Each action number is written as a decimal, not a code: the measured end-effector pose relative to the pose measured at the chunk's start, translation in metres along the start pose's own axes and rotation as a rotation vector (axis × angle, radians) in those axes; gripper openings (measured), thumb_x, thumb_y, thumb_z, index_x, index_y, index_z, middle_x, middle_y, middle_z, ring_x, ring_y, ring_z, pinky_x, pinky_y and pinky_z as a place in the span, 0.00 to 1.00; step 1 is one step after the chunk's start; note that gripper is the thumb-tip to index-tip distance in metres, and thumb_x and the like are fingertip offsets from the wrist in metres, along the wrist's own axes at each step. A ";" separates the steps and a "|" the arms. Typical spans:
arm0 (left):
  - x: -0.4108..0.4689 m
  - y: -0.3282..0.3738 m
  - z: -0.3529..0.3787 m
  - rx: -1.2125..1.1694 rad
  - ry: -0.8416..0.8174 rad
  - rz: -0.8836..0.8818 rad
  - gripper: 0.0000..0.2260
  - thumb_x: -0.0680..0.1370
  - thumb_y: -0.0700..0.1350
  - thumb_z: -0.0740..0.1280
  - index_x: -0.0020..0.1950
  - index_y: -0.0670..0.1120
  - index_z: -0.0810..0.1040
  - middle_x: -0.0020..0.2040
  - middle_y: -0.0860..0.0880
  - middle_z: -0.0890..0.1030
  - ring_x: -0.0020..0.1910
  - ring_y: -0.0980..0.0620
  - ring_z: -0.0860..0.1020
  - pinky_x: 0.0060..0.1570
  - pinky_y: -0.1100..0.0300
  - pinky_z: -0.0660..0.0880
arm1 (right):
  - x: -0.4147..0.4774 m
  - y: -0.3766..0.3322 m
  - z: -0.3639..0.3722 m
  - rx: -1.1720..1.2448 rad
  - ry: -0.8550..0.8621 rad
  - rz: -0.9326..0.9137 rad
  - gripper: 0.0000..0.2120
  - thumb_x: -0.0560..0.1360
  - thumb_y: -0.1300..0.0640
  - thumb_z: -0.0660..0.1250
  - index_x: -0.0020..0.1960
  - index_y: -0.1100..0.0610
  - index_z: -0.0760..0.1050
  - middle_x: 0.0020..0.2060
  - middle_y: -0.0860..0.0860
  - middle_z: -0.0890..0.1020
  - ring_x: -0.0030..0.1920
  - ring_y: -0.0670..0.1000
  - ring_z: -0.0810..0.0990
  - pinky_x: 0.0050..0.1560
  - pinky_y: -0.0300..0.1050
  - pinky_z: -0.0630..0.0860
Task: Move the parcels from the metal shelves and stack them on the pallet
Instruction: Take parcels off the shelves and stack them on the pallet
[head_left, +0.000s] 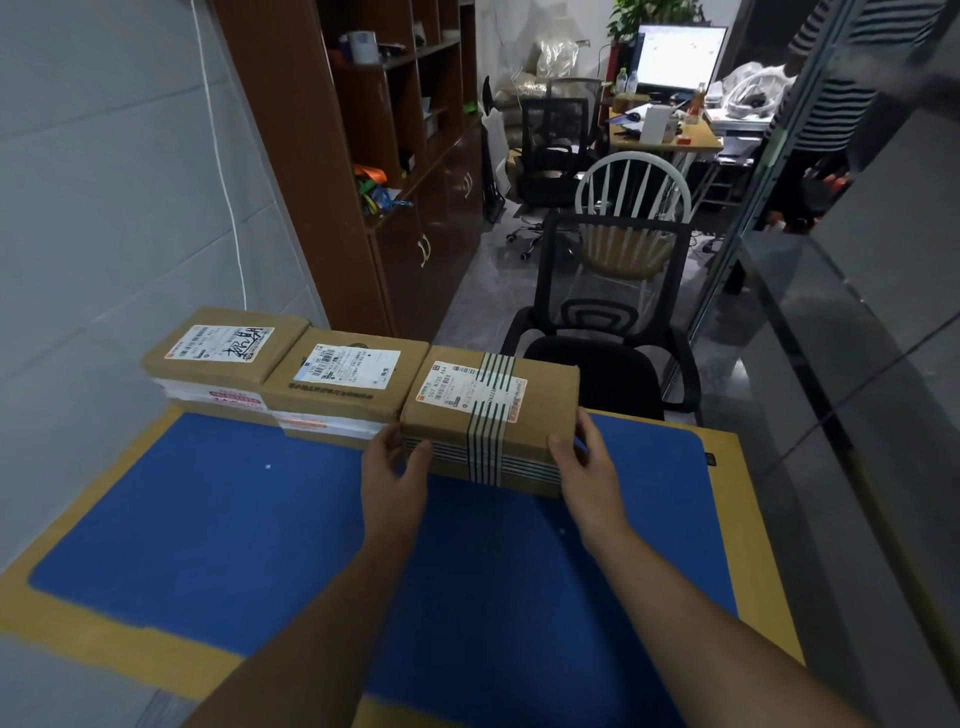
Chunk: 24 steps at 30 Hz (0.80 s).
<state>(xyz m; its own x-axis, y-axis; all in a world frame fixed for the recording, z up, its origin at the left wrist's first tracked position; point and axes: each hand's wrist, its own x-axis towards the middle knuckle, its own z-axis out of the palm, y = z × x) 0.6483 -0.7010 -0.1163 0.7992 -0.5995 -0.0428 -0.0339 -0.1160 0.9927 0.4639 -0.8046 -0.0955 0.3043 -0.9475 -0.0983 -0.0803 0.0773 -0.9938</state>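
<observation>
— Blue mat (260, 519), far edge: where is the striped parcel (488, 410)?
— At the row's right end, touching the next parcel (343, 374). The left grip (395, 467) and right grip (582, 457) clasp its two ends.

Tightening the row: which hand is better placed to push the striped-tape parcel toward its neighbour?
Likely right hand: it holds the striped-tape parcel at its outer end; left hand grips the inner corner.
</observation>
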 end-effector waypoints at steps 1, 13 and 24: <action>-0.001 0.002 -0.001 -0.003 0.003 0.008 0.20 0.80 0.47 0.70 0.71 0.52 0.70 0.68 0.51 0.76 0.67 0.53 0.75 0.67 0.49 0.73 | -0.001 -0.001 -0.001 -0.009 0.004 -0.002 0.25 0.83 0.55 0.63 0.78 0.44 0.62 0.62 0.42 0.74 0.55 0.36 0.75 0.44 0.25 0.74; -0.020 0.042 -0.021 0.155 -0.187 0.281 0.24 0.79 0.51 0.68 0.75 0.51 0.69 0.68 0.55 0.74 0.68 0.54 0.73 0.67 0.47 0.73 | -0.038 -0.021 -0.001 -0.152 0.125 -0.081 0.28 0.81 0.48 0.65 0.79 0.44 0.61 0.75 0.44 0.67 0.75 0.46 0.65 0.74 0.51 0.65; -0.062 0.049 -0.074 0.251 -0.526 0.431 0.24 0.81 0.49 0.68 0.76 0.50 0.69 0.75 0.54 0.68 0.71 0.61 0.65 0.68 0.63 0.61 | -0.156 -0.031 0.022 -0.469 0.284 -0.189 0.25 0.82 0.50 0.64 0.77 0.51 0.65 0.75 0.47 0.68 0.75 0.46 0.64 0.68 0.36 0.58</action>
<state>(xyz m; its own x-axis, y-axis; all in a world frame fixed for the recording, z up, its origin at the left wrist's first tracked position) 0.6420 -0.6107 -0.0568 0.2917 -0.9273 0.2347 -0.4682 0.0755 0.8804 0.4400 -0.6527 -0.0510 0.0928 -0.9825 0.1612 -0.4814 -0.1860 -0.8565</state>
